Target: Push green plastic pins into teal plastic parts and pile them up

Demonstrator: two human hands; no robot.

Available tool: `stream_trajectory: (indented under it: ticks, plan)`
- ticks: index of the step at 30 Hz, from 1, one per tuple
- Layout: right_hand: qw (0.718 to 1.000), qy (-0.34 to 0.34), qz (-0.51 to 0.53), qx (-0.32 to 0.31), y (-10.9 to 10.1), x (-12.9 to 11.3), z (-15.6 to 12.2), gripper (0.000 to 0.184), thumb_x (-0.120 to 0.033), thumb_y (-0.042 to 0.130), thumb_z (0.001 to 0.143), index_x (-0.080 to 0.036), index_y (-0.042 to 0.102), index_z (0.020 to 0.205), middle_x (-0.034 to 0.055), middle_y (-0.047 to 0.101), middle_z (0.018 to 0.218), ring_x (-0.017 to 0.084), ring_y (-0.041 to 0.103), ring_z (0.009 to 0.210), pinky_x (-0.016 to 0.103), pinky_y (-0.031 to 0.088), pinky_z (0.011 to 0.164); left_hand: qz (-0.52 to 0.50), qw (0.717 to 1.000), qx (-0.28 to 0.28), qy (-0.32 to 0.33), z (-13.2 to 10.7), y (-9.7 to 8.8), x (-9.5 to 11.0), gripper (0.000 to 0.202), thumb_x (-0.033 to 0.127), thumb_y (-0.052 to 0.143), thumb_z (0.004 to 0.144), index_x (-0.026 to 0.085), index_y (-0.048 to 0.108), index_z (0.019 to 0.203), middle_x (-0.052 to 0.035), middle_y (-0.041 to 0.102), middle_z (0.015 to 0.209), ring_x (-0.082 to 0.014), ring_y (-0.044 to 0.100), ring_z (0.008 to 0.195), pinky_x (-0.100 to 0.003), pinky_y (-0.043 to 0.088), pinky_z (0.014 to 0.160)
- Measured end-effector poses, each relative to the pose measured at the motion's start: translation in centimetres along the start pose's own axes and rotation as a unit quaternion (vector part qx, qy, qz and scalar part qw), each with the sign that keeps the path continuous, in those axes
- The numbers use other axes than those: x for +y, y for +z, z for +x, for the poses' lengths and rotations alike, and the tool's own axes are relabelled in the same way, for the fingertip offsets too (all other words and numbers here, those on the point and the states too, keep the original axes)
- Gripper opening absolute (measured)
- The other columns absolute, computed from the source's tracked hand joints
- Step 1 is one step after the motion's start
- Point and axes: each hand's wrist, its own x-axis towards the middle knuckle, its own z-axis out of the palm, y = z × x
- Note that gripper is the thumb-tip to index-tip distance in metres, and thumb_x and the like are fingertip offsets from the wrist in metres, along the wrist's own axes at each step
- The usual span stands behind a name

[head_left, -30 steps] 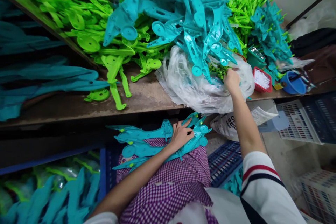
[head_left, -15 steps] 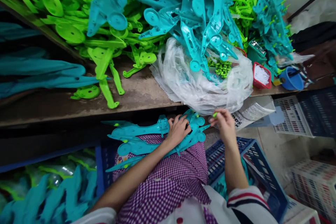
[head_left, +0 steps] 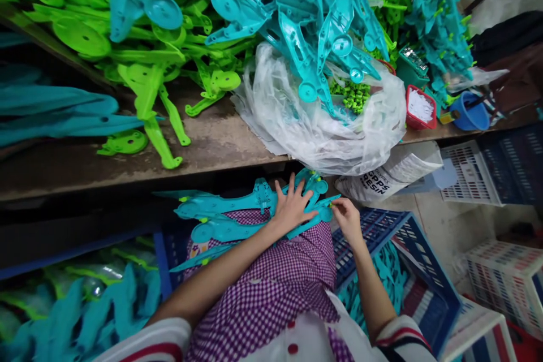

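Several long teal plastic parts lie side by side across my lap, on a purple checked apron. With fingers spread, my left hand lies flat over their right half and presses on them. At the right tip of one part, my right hand pinches a small green plastic piece and touches it to the teal plastic. Fingertips hide most of that piece. Similar small green pieces show near the left ends of the parts.
Above my lap runs a wooden bench heaped with green parts and teal parts. A clear plastic bag holds tiny green pieces. Blue crates stand at both sides. A red basket sits at the bench's right.
My right hand has come down and left from beside the bag, bringing the green piece to the teal part's tip. My left hand's fingers have spread out flatter.
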Motion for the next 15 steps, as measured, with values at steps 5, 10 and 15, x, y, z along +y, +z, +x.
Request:
stream_trajectory:
  ticks: [5, 10, 15]
  plan:
    - [0.982, -0.121, -0.110, -0.099, -0.6, -0.1, 1.0, 0.017, -0.023, 0.049, 0.094, -0.022, 0.064, 0.100, 0.0075, 0.064, 0.100, 0.020, 0.062, 0.092, 0.034, 0.052, 0.084, 0.021, 0.999, -0.012, -0.028, 0.1, 0.1, 0.3, 0.045, 0.047, 0.070, 0.076, 0.027, 0.063, 0.115, -0.0134, 0.040, 0.153, -0.0427, 0.006, 0.148, -0.073, 0.000, 0.110]
    - [0.970, -0.169, -0.126, -0.125, -0.5, 0.0, 1.6, 0.021, -0.017, 0.047, 0.094, -0.021, 0.061, 0.109, 0.0078, 0.064, 0.106, 0.019, 0.061, 0.095, 0.034, 0.051, 0.087, 0.043, 0.998, -0.022, -0.030, 0.2, 0.1, 0.4, 0.047, 0.045, 0.071, 0.073, 0.026, 0.063, 0.115, -0.0145, 0.038, 0.153, -0.0424, 0.009, 0.148, -0.068, 0.013, 0.110]
    - [0.952, -0.213, -0.142, -0.167, -0.6, -0.4, 1.9, 0.021, -0.015, 0.045, 0.095, -0.021, 0.059, 0.110, 0.0079, 0.065, 0.106, 0.021, 0.060, 0.102, 0.037, 0.050, 0.091, 0.040, 0.998, -0.027, -0.033, 0.3, 0.1, 0.5, 0.046, 0.044, 0.070, 0.073, 0.026, 0.064, 0.115, -0.0147, 0.037, 0.153, -0.0433, 0.009, 0.147, -0.067, 0.016, 0.108]
